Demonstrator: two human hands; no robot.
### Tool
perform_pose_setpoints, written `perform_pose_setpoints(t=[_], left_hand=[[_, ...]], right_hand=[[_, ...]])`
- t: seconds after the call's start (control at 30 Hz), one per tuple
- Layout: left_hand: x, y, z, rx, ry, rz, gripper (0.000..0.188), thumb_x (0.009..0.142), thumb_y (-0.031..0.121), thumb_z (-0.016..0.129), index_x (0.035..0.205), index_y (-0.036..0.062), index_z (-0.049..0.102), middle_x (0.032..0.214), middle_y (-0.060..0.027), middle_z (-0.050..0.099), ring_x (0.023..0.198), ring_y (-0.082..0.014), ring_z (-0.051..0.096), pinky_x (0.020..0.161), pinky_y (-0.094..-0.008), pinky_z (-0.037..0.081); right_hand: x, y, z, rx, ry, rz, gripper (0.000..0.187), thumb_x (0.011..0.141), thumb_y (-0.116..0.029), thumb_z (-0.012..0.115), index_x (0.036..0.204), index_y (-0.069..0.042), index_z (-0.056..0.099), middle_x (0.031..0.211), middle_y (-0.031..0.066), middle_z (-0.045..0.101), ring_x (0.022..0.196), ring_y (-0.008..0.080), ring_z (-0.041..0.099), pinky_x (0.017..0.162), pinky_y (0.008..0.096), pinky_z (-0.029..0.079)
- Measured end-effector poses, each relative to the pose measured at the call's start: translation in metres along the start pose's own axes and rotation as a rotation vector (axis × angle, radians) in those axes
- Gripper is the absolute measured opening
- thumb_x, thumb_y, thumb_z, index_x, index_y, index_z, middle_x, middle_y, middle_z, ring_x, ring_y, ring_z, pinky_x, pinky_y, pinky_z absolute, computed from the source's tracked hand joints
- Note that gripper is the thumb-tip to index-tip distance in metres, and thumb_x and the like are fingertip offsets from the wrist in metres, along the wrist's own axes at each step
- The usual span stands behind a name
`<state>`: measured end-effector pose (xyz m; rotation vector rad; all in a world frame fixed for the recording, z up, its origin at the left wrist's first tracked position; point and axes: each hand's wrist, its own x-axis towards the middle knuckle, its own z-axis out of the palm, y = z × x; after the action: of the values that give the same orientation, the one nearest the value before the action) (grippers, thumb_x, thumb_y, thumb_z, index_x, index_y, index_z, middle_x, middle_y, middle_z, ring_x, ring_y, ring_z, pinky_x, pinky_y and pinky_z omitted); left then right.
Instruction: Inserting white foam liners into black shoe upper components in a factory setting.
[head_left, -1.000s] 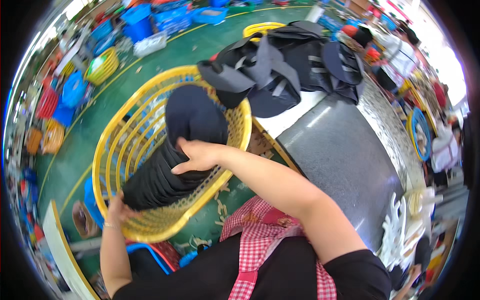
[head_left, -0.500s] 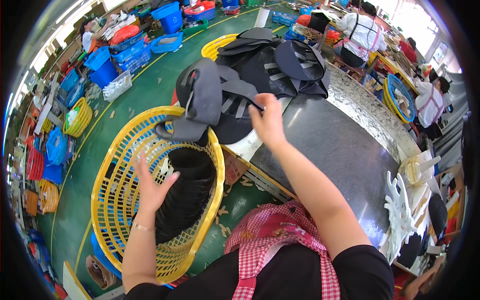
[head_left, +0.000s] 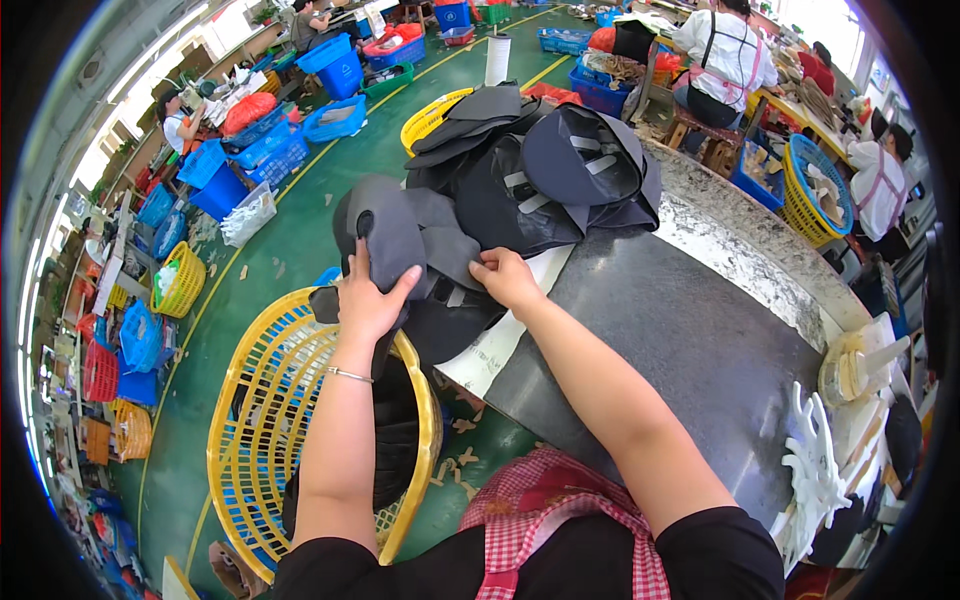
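Note:
My left hand [head_left: 370,300] is closed on a dark grey padded fabric piece [head_left: 395,230], its thumb on the near face and its fingers by a hole at the left. To its right my right hand [head_left: 510,280] pinches the edge of a grey flap [head_left: 448,252] of the same bundle. Under them a black curved piece [head_left: 455,325] with a pale strip overhangs the table corner. Beyond lies a pile of black, cap-like fabric pieces [head_left: 585,155], some with light strips. Below my left forearm, a yellow plastic basket [head_left: 232,440] holds stacked black pieces [head_left: 395,430], partly hidden.
A dark work surface [head_left: 660,330] stretches to my right. At its right end are a white branching rack [head_left: 810,470] and a yellowish container [head_left: 850,370]. Another yellow basket [head_left: 425,122] stands behind the pile. Co-workers sit at benches farther off; blue bins [head_left: 335,65] line the green floor.
My left hand has moved up from over the basket and taken hold of the grey piece. My right hand has come slightly lower and left, still at the flap. The view has shifted.

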<state>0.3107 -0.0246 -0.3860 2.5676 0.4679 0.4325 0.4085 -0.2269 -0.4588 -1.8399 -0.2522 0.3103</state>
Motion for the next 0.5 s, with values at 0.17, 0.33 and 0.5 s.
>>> perform_pose_setpoints(t=[0.17,0.33,0.5], left_hand=[[0.008,-0.018,-0.008,-0.220,-0.057,-0.092,0.073,0.085,0.057,0.069,0.128,-0.0022,0.060,0.119,-0.0238,0.068,0.114,-0.0369,0.065,0.097,-0.0405,0.049],[-0.007,-0.041,-0.001,-0.482,0.068,-0.090,0.065,0.091,0.046,0.069,0.128,-0.0064,0.059,0.127,-0.0201,0.065,0.121,-0.0291,0.061,0.101,-0.0366,0.045],[-0.046,-0.105,0.027,-1.120,0.202,-0.070,0.049,0.100,0.018,0.060,0.142,-0.0040,0.046,0.148,-0.0116,0.047,0.126,-0.0231,0.054,0.107,-0.0368,0.044]], right_hand=[[-0.013,-0.010,0.028,0.465,0.065,0.158,0.078,0.082,-0.032,0.081,0.136,0.011,0.044,0.120,0.0217,0.058,0.106,0.0264,0.060,0.088,0.0352,0.052],[-0.016,-0.038,0.022,0.872,-0.377,0.298,0.075,0.080,-0.034,0.084,0.135,-0.005,0.041,0.103,0.0024,0.059,0.083,0.0090,0.057,0.066,0.0253,0.047],[-0.022,-0.048,0.079,0.370,-0.253,-0.403,0.063,0.079,-0.049,0.079,0.123,-0.010,0.056,0.115,0.0095,0.054,0.108,0.0252,0.051,0.093,0.0391,0.043]])
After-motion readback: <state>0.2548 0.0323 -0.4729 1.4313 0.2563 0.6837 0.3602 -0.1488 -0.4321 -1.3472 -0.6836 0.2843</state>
